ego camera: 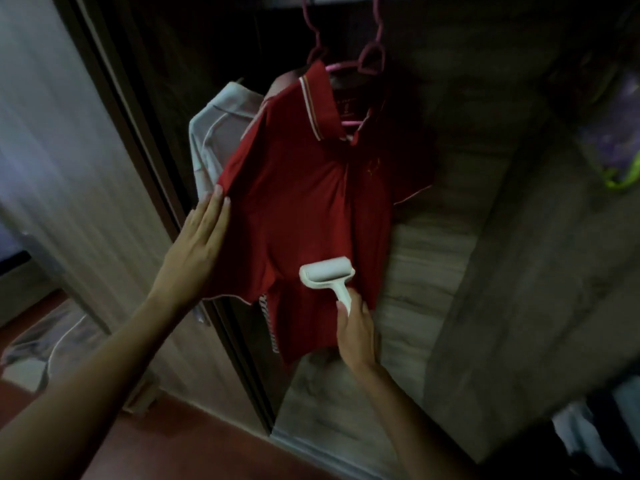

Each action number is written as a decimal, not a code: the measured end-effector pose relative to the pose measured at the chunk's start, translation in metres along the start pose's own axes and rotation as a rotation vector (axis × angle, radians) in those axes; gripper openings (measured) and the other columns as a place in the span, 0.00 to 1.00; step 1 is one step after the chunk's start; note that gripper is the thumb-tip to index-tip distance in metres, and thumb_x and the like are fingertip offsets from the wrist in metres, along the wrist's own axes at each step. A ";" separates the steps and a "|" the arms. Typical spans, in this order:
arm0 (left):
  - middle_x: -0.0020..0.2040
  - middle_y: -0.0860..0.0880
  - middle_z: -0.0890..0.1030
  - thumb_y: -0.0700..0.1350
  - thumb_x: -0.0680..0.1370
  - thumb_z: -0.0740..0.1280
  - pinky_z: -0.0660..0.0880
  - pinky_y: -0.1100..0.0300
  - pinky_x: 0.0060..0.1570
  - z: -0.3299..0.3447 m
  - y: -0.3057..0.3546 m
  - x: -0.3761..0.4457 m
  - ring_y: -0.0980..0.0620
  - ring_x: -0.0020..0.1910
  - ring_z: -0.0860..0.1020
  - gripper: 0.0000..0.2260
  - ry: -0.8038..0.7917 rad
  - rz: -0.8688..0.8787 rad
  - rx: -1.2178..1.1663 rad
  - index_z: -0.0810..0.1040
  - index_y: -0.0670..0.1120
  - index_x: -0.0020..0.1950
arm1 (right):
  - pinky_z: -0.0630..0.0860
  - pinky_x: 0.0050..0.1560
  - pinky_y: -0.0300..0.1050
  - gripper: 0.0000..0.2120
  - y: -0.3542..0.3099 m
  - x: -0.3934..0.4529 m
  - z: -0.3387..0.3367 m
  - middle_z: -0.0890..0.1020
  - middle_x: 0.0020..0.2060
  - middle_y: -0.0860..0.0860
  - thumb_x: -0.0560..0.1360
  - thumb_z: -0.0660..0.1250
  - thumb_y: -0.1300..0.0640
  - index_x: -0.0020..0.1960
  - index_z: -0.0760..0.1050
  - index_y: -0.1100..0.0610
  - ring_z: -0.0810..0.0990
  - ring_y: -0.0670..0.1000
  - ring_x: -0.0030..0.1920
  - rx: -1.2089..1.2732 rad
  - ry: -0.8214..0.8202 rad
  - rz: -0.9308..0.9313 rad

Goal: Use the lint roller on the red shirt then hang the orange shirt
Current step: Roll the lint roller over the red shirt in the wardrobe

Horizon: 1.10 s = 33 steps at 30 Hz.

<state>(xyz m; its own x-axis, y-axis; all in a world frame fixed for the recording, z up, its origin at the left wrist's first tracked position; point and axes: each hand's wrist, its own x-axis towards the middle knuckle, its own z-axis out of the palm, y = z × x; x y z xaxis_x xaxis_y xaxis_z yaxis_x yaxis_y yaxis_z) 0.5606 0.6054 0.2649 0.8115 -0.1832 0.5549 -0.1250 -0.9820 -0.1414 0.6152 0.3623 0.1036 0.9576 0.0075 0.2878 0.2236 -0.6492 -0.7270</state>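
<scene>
A red polo shirt (304,202) with a white-striped collar hangs on a pink hanger (370,60) against a wooden wardrobe door. My left hand (201,244) lies flat with straight fingers on the shirt's left sleeve, holding the cloth taut. My right hand (356,330) grips the handle of a white lint roller (327,277), whose roll presses on the lower front of the shirt. No orange shirt is in view.
A pale grey shirt (211,133) hangs behind the red one at its left. The wardrobe door (485,271) fills the right. A dark door frame (131,133) stands at left, above a red floor (194,441). A purple and green bag (616,157) hangs at far right.
</scene>
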 end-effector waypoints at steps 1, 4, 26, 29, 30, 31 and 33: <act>0.77 0.37 0.49 0.47 0.60 0.81 0.56 0.41 0.72 0.004 0.001 -0.002 0.40 0.77 0.49 0.55 -0.001 0.013 -0.040 0.50 0.35 0.76 | 0.75 0.42 0.49 0.20 -0.004 0.000 -0.006 0.80 0.55 0.55 0.81 0.58 0.50 0.71 0.68 0.55 0.81 0.58 0.49 -0.001 0.052 0.019; 0.78 0.38 0.49 0.41 0.66 0.78 0.59 0.41 0.71 0.010 0.013 -0.002 0.40 0.77 0.49 0.49 0.005 0.041 -0.163 0.49 0.38 0.77 | 0.75 0.44 0.48 0.20 -0.015 -0.007 -0.026 0.80 0.56 0.53 0.81 0.58 0.49 0.70 0.69 0.54 0.81 0.55 0.51 0.043 0.169 0.061; 0.78 0.41 0.52 0.49 0.79 0.52 0.68 0.45 0.65 -0.032 0.338 -0.079 0.42 0.73 0.63 0.25 -0.112 0.729 -0.927 0.57 0.46 0.77 | 0.67 0.49 0.36 0.18 -0.007 -0.324 -0.240 0.78 0.59 0.48 0.77 0.64 0.47 0.65 0.70 0.52 0.77 0.49 0.56 -0.203 0.882 0.487; 0.77 0.41 0.56 0.49 0.79 0.53 0.71 0.47 0.62 -0.060 0.409 -0.131 0.41 0.71 0.67 0.25 -0.168 0.873 -1.032 0.60 0.44 0.76 | 0.70 0.49 0.41 0.17 0.011 -0.413 -0.272 0.78 0.58 0.47 0.78 0.63 0.46 0.64 0.69 0.50 0.78 0.49 0.55 -0.301 0.980 0.644; 0.77 0.40 0.58 0.49 0.79 0.52 0.71 0.46 0.62 -0.070 0.432 -0.152 0.41 0.70 0.68 0.25 -0.175 0.922 -1.054 0.61 0.44 0.75 | 0.72 0.50 0.45 0.17 0.015 -0.445 -0.281 0.78 0.58 0.48 0.78 0.62 0.46 0.65 0.69 0.50 0.78 0.50 0.55 -0.319 1.014 0.701; 0.76 0.40 0.59 0.49 0.79 0.52 0.71 0.47 0.63 -0.079 0.454 -0.174 0.41 0.70 0.68 0.24 -0.181 0.965 -1.072 0.61 0.44 0.75 | 0.73 0.48 0.46 0.17 0.019 -0.477 -0.290 0.78 0.57 0.48 0.78 0.61 0.45 0.65 0.69 0.50 0.78 0.51 0.54 -0.332 1.046 0.754; 0.77 0.42 0.59 0.49 0.80 0.54 0.70 0.48 0.64 -0.100 0.498 -0.227 0.42 0.71 0.67 0.24 -0.226 1.026 -1.098 0.61 0.45 0.76 | 0.73 0.45 0.46 0.16 0.026 -0.545 -0.305 0.79 0.55 0.48 0.79 0.60 0.45 0.64 0.69 0.49 0.79 0.52 0.52 -0.349 1.108 0.856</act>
<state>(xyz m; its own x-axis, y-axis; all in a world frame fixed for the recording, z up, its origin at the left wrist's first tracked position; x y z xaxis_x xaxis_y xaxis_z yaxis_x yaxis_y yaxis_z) 0.2573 0.1534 0.1508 0.1665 -0.8766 0.4515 -0.9399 -0.0026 0.3416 0.0434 0.1098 0.1177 0.1051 -0.9499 0.2945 -0.5464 -0.3026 -0.7810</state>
